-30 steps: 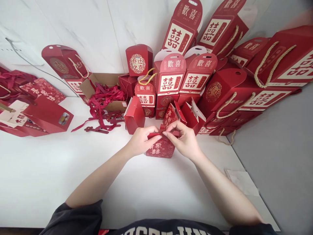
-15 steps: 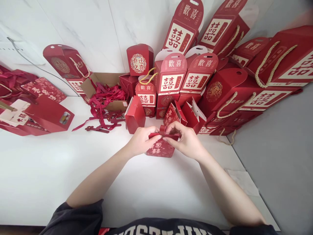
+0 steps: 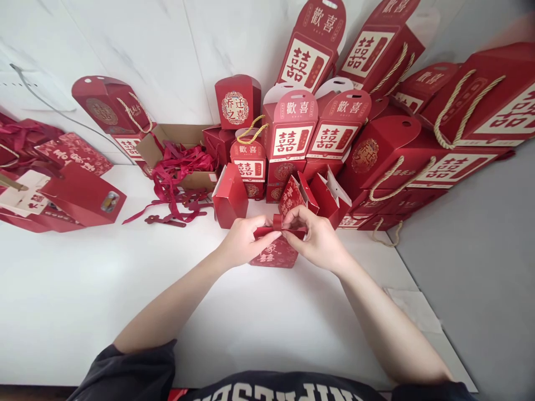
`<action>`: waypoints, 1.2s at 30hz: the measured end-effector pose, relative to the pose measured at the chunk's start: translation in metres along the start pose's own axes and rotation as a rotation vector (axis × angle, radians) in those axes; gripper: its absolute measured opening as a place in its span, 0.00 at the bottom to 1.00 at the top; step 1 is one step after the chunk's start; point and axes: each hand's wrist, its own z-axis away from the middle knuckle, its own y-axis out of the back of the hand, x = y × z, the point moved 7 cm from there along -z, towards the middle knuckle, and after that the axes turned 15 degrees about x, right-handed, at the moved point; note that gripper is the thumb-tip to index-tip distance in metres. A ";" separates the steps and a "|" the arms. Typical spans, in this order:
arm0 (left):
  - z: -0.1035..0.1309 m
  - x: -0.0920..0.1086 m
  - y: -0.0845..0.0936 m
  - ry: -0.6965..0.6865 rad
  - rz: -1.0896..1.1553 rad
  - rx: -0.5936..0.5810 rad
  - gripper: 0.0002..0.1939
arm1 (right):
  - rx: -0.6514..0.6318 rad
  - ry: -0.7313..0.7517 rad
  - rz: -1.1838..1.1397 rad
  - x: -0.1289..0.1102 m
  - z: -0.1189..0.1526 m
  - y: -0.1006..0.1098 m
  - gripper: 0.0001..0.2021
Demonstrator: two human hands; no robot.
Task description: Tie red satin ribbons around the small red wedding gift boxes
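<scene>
A small red gift box [image 3: 276, 255] with pale printed characters stands upright on the table before me. A dark red strap [image 3: 277, 221] stands up in a loop at its top edge. My left hand [image 3: 244, 240] is closed, its thumb pressing at the loop's base from the left. On the other side, my right hand [image 3: 317, 236] pinches the strap by the same spot, thumb and forefinger bent together. Both thumbs nearly meet in front of the loop. The fingers hide part of the box's top and the strap's ends.
Behind the hands stand a plain red box [image 3: 230, 196] and open red bags [image 3: 330, 197]. Stacked red gift boxes [image 3: 288, 142] with rope handles fill the back and right. Left of them, a cardboard box [image 3: 200, 180] overflows with ribbons [image 3: 184, 161]; loose straps [image 3: 165, 221] lie before it.
My left thumb has slid slightly right along the strap's base, and my right thumb has shifted a little with it. The box has stayed in about the same place.
</scene>
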 end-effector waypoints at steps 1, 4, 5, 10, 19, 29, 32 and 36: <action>-0.001 -0.002 0.000 0.005 -0.008 -0.008 0.11 | -0.001 0.005 0.001 0.000 -0.001 0.000 0.07; -0.002 -0.006 -0.001 0.005 -0.048 -0.028 0.12 | -0.012 0.019 -0.009 0.003 -0.002 -0.001 0.07; -0.002 -0.006 0.000 -0.006 -0.063 -0.021 0.11 | -0.017 0.022 -0.019 0.004 -0.002 -0.001 0.07; -0.002 -0.006 0.004 0.010 -0.011 -0.046 0.10 | -0.083 -0.002 -0.130 0.007 -0.002 -0.002 0.06; -0.003 -0.005 0.003 0.088 0.051 -0.025 0.14 | 0.022 0.098 -0.083 -0.004 -0.003 0.001 0.06; -0.006 -0.017 0.003 0.122 -0.017 0.023 0.12 | 0.146 -0.148 -0.331 0.027 -0.005 -0.008 0.06; -0.006 -0.019 0.004 0.143 -0.025 0.042 0.13 | 0.108 -0.159 -0.363 0.025 -0.006 -0.008 0.06; -0.005 -0.015 0.003 0.125 -0.014 0.034 0.11 | -0.011 -0.134 -0.257 0.022 -0.006 -0.007 0.10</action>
